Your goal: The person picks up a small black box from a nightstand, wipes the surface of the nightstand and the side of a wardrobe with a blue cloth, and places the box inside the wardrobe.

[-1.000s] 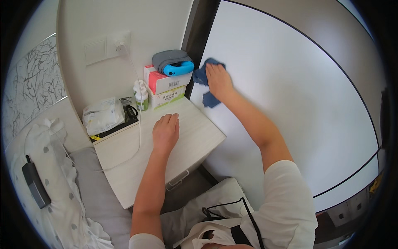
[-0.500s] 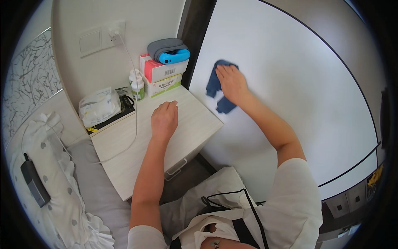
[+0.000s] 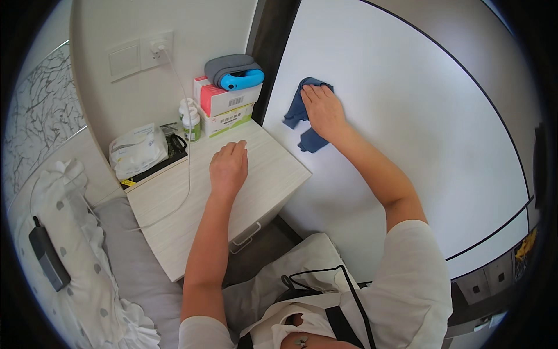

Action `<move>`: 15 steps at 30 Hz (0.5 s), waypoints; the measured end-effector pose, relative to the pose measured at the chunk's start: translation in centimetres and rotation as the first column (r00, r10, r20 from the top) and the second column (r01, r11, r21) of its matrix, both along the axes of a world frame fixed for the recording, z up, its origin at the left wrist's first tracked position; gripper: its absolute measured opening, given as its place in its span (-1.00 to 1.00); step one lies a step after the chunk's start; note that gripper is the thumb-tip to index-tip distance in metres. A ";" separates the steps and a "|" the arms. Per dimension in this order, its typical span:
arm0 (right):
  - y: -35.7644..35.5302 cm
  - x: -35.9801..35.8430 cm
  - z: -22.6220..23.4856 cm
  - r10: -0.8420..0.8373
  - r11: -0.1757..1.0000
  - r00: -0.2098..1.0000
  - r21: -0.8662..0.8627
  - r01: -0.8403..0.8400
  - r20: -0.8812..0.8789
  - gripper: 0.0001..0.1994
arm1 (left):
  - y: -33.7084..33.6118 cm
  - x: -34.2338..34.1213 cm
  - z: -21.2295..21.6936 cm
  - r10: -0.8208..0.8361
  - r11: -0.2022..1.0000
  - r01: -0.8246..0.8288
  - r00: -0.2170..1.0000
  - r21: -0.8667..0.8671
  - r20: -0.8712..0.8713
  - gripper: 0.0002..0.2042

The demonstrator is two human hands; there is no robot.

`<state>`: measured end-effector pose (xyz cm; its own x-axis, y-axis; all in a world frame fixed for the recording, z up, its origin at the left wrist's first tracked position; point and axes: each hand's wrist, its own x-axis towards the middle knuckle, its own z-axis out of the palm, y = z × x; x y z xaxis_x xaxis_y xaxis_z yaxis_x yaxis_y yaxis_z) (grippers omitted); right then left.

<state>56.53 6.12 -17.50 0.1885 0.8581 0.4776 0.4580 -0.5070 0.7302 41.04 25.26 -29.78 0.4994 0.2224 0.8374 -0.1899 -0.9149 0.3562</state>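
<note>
My right hand [image 3: 324, 111] presses a dark blue cloth [image 3: 295, 110] flat against a large glossy white panel [image 3: 395, 134]. Its fingers lie over the upper part of the cloth, and a loose corner hangs out below the palm. My left hand [image 3: 228, 167] is over the pale wood-grain top of a bedside cabinet [image 3: 256, 157]. Its fingers are curled in and close together, with nothing visible in them. The underside of this hand is hidden.
Two stacked boxes [image 3: 229, 120] carry a grey and blue device [image 3: 241, 78] at the cabinet's back. Beside them stand white bottles [image 3: 190, 125] and a tissue pack [image 3: 138, 154]. A white cable [image 3: 187, 186] crosses the top from a wall socket [image 3: 158, 49]. A bed [image 3: 133, 244] adjoins on the left.
My right hand and the blue cloth have slid slightly up the white panel. The left hand stays over the cabinet in the same curled pose.
</note>
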 end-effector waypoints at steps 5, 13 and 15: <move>-1.6 -0.6 -5.2 -0.040 0.986 0.999 -0.161 0.035 -0.026 -0.63 | 0.3 0.0 -0.2 0.022 1.000 -0.022 1.000 0.012 0.002 -0.82; 1.3 3.8 3.5 0.112 0.986 0.994 0.121 -0.112 0.008 -0.51 | 0.4 0.0 -0.2 0.020 1.000 -0.020 1.000 0.009 -0.012 -0.81; 3.7 3.3 8.0 0.033 0.985 0.989 0.166 -0.057 0.144 -0.48 | 0.3 0.1 -0.1 0.015 1.000 -0.015 1.000 0.005 0.009 -0.81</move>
